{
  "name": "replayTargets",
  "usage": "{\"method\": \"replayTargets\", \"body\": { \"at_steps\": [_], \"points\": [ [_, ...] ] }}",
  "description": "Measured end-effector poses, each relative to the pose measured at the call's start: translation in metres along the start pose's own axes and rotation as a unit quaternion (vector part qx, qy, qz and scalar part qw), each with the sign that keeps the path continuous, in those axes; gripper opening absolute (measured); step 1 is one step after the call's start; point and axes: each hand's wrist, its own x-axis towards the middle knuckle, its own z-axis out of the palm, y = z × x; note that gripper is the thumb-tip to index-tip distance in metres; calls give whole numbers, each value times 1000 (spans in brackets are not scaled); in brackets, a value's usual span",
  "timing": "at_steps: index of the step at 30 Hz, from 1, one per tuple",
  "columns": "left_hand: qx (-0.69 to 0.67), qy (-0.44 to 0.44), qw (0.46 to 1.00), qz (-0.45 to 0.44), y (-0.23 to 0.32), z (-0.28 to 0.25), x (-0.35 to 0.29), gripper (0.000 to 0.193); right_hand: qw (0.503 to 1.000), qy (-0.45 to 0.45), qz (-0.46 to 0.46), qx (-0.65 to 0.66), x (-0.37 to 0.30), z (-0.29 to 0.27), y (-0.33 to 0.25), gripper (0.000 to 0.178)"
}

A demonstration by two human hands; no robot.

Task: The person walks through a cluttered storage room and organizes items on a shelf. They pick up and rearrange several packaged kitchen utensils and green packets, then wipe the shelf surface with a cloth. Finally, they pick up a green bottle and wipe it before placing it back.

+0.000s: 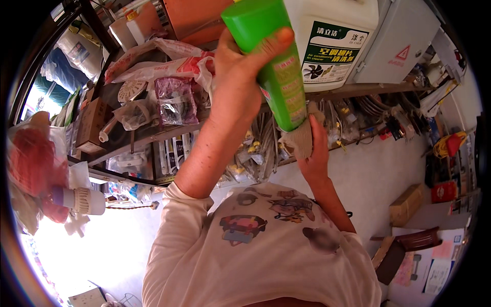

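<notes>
A green plastic bottle with a wide green cap is held up in front of the shelf, tilted with its cap end toward the upper left. My left hand grips it around the upper part, the thumb lying across its front. At its lower end my right hand holds a beige cloth against the bottle. Most of the right hand's fingers are hidden behind the cloth.
On the shelf stand a large white jug with a dark green label and a grey metal box. Plastic bags and a small brown carton lie on the left. Hoses and bagged fittings fill the level below. A red bag hangs at far left.
</notes>
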Motion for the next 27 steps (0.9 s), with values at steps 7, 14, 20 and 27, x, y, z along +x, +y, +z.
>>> {"method": "replayTargets", "body": {
  "at_steps": [7,14,20,27],
  "points": [
    [-11,53,999,-8,34,0,18,41,869,-61,348,347,-37,9,31,43],
    [-24,40,999,19,32,13,21,32,710,-40,344,613,6,-1,-6,39],
    [23,-32,995,93,31,4,54,32,786,-102,330,513,-26,-7,-4,35],
    [130,-1,988,83,15,-16,96,41,800,-51,380,462,-55,-22,-4,36]
  ]
}}
